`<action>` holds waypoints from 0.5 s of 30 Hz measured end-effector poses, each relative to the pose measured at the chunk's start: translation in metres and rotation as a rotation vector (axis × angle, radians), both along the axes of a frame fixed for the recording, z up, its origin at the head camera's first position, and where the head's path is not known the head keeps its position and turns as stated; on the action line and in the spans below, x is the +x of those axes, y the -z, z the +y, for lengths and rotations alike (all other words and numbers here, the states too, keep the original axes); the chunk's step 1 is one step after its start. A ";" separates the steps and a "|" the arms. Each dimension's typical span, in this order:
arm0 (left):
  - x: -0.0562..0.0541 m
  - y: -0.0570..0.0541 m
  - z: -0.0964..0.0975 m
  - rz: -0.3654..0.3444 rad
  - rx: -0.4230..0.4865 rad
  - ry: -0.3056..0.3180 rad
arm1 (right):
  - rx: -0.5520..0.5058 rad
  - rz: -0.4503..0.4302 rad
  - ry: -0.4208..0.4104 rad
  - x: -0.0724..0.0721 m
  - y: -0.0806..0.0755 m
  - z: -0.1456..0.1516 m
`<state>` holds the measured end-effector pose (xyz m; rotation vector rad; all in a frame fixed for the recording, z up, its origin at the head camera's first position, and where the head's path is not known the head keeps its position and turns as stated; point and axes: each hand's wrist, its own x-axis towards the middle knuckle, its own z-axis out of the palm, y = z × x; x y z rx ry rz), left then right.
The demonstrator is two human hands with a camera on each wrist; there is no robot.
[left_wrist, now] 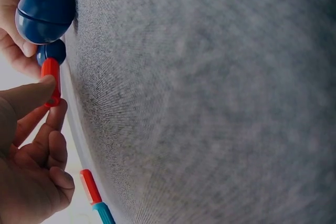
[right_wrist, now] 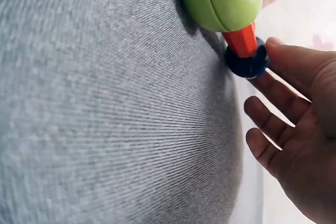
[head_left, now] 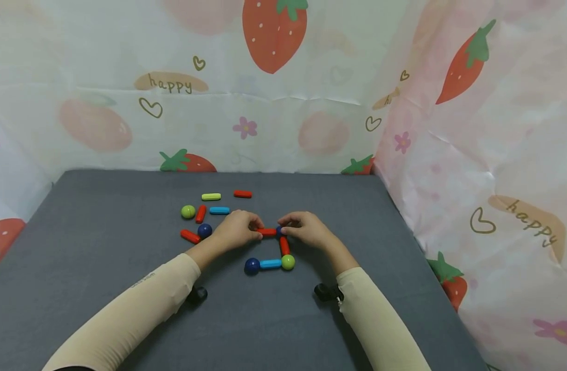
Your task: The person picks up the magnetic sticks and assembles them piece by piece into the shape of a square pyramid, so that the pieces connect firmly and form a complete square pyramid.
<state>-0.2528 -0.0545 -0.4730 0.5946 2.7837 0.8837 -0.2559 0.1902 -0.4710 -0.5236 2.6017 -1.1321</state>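
1. Nearest, at lower left and lower right of the head view, two cream sleeves (head_left: 130, 309) angle inward, so both hands meet near the middle of the frame.

2. Just below centre, a dark blue ball (head_left: 252, 266), a light blue rod (head_left: 270, 264) and a green ball (head_left: 288, 262) lie joined in a row on the grey tabletop (head_left: 246, 330), which seems to bear their weight.

3. From the green ball, a lower red rod (head_left: 284, 246) runs up the frame to a second blue ball (head_left: 279, 231), making a corner.

4. Right of centre, the right hand (head_left: 309, 229) pinches that second blue ball between thumb and index finger, its other fingers loosely bent; this grip probably steadies the corner.

5. Left of it, the left hand (head_left: 237, 229) pinches an upper red rod (head_left: 267, 232) by its outer end, apparently to keep the inner end free and in line with the ball. That end touches the ball; whether it is fully seated, I cannot tell.

6. Beyond the left hand, left of centre, lie loose parts: a spare blue ball (head_left: 204, 230), a spare green ball (head_left: 188, 212), three spare red rods (head_left: 200, 214), a spare blue rod (head_left: 219, 211) and a yellow-green rod (head_left: 211, 197), perhaps set aside to leave working room.

7. Farthest, across the top, hangs a strawberry-print cloth (head_left: 274, 118).
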 end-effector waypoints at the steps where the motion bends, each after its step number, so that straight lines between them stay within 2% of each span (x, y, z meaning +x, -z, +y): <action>1: 0.000 0.000 0.000 -0.003 0.000 -0.001 | 0.000 -0.007 0.000 0.000 0.001 0.000; 8: 0.001 0.000 -0.001 0.003 -0.010 -0.001 | -0.011 -0.037 0.003 -0.001 0.005 0.000; 15: 0.004 -0.002 -0.002 0.042 -0.026 0.004 | -0.033 -0.052 0.039 -0.002 0.007 0.001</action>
